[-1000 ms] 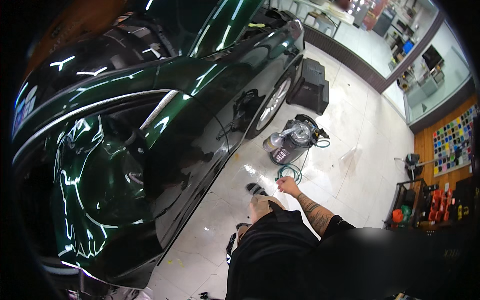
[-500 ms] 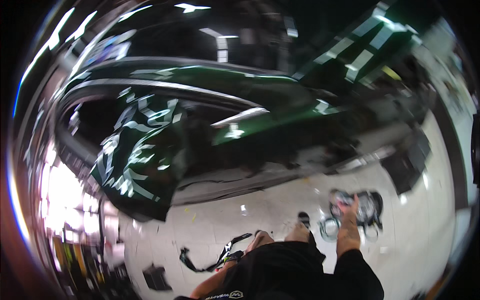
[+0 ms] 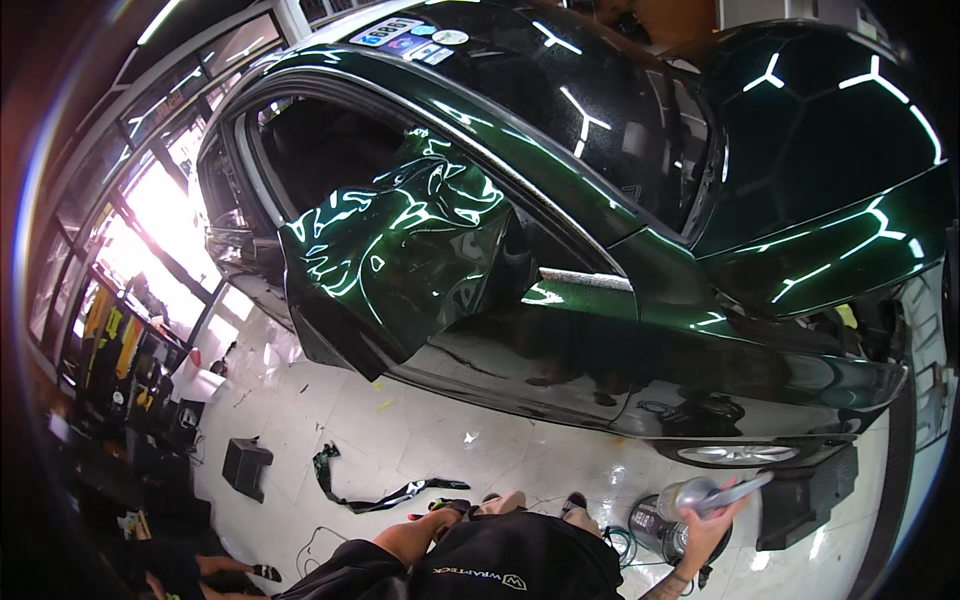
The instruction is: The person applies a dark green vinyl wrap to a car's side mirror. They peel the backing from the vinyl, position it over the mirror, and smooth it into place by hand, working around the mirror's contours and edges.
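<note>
My right hand [image 3: 712,522] is closed round a translucent bottle-like container [image 3: 690,496] with a pale grey part sticking out to the right. It is held above a dark cylindrical container [image 3: 652,522] on the floor, with thin hose or cable loops beside it. My left forearm [image 3: 420,532] reaches forward along my black shirt, a dark band at the wrist; the fingers of that hand cannot be made out. In front stands a dark green car [image 3: 560,350]. A wrinkled, glossy green film [image 3: 410,260] hangs over its side window and door.
A dark film strip [image 3: 385,503] curls on the pale tiled floor. Black step blocks stand at the left [image 3: 246,468] and by the wheel [image 3: 800,505]. Another person's leg [image 3: 225,566] shows at lower left, below shelves of tools and bottles [image 3: 115,350].
The view has turned and come out of motion blur. My right hand, earlier low over the items on the floor by the car, now holds the translucent container.
</note>
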`<state>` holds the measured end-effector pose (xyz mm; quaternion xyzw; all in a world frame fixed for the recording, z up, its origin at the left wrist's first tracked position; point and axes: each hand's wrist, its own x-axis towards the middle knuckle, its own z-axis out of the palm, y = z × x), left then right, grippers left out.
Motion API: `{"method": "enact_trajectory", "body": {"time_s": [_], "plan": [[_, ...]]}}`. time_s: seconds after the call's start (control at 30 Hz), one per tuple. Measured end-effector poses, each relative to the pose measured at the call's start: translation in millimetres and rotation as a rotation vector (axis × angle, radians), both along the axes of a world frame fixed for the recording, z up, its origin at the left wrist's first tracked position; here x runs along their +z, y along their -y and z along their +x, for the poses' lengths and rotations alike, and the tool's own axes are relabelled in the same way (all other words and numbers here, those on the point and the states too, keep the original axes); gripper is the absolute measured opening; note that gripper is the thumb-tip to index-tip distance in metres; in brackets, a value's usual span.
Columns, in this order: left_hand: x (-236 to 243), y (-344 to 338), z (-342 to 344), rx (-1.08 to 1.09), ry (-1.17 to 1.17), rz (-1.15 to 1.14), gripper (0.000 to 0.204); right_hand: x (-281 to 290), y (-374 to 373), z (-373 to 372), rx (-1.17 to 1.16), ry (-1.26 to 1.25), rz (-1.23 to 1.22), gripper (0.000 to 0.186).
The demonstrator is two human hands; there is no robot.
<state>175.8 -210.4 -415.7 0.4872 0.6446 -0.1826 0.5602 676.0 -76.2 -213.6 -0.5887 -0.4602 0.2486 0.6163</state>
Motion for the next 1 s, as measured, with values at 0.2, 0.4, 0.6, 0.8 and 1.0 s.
{"method": "enact_trajectory", "body": {"time_s": [0.2, 0.4, 0.6, 0.8, 1.0], "plan": [[7, -5, -17, -0.090, -0.096, 0.038, 0.047, 134, -58, -30, 0.358, -0.187, -0.038, 0.075], [-33, 28, -54, -0.197, -0.136, -0.085, 0.049, 262, -66, -121, 0.636, -0.393, 0.108, 0.099], [-35, 56, -79, -0.072, -0.036, -0.075, 0.048, 310, -85, -198, 0.771, -0.303, 0.164, 0.070], [-39, 53, -101, -0.078, -0.019, -0.060, 0.048, 197, -67, -192, 1.357, -0.301, -0.042, 0.085], [-24, 39, -106, -0.101, -0.077, -0.035, 0.048, -26, 4, -108, 0.271, 0.017, -0.532, 0.051]]}}
